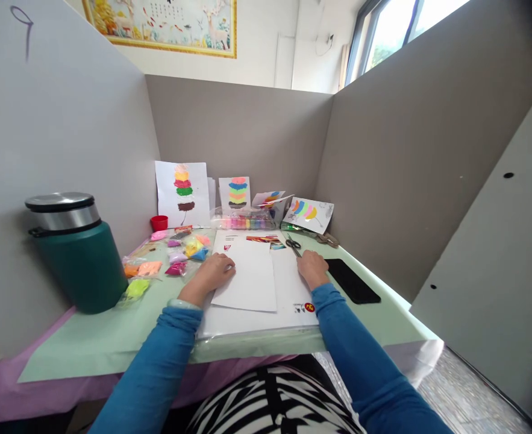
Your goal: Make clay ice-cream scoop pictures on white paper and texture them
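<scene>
A blank white sheet (250,280) lies on a larger white printed sheet (290,295). My left hand (214,274) rests on the blank sheet's left edge, its fingers loosely bent and lying on the paper. Over on the right, my right hand (313,269) is on the larger sheet's right side, fingers curled round the blade end of black-handled scissors (293,244); its fingertips are partly hidden. Just beside this hand lies a flat black rectangular object (353,281).
Small bags of coloured clay (178,269) lie left, near a green flask (78,259) and red cup (159,223). Behind are a pack of colours (246,222) and propped drawings (182,193). Grey partitions (238,126) enclose the green-covered table (89,346).
</scene>
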`<state>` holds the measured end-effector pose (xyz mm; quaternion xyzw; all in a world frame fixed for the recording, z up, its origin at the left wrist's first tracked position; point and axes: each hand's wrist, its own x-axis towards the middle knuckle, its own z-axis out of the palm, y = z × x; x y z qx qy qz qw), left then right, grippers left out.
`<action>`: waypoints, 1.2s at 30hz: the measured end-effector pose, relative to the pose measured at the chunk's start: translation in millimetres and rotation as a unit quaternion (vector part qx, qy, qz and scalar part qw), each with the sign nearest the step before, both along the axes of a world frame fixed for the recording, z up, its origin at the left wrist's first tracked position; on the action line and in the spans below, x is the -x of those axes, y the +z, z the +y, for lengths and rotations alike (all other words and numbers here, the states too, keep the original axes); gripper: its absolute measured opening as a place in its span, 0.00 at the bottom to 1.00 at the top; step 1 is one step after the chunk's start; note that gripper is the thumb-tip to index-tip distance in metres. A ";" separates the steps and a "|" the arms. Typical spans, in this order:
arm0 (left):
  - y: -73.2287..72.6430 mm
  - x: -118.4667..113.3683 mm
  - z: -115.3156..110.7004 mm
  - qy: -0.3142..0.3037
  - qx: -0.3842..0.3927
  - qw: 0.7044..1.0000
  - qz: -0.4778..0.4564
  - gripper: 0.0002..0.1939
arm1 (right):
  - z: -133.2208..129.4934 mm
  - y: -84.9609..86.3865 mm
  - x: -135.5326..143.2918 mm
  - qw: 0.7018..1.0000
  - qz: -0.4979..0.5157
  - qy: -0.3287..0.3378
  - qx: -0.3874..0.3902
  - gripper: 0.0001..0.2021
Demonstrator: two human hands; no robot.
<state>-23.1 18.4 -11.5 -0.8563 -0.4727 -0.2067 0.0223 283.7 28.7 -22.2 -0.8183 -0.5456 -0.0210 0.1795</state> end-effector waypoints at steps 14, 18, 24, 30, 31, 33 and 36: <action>4.0 -2.1 -5.6 -0.010 0.022 1.000 -0.002 0.15 | -1.5 4.1 14.1 0.995 0.056 0.045 -0.070 0.19; 5.8 -5.2 -8.9 -0.013 0.002 1.000 0.001 0.16 | 0.2 5.6 22.1 0.930 0.277 0.140 -0.198 0.18; 4.3 -12.9 -10.1 -0.020 0.010 0.999 0.041 0.19 | -3.7 15.7 33.1 0.641 0.699 0.265 -0.174 0.18; 11.1 -16.5 -14.3 -0.019 0.047 0.998 0.034 0.16 | -16.3 25.9 33.4 0.510 0.782 0.343 -0.109 0.19; 11.9 -16.6 -14.8 -0.018 0.046 0.998 0.028 0.15 | -17.2 25.9 34.5 0.510 0.777 0.349 -0.117 0.19; 11.0 -16.1 -14.6 -0.021 0.038 0.999 0.018 0.14 | -17.2 24.6 38.6 0.536 0.756 0.347 -0.144 0.17; 5.5 -15.2 -9.9 -0.027 0.012 1.000 -0.002 0.15 | -13.4 21.3 46.8 0.600 0.707 0.318 -0.199 0.15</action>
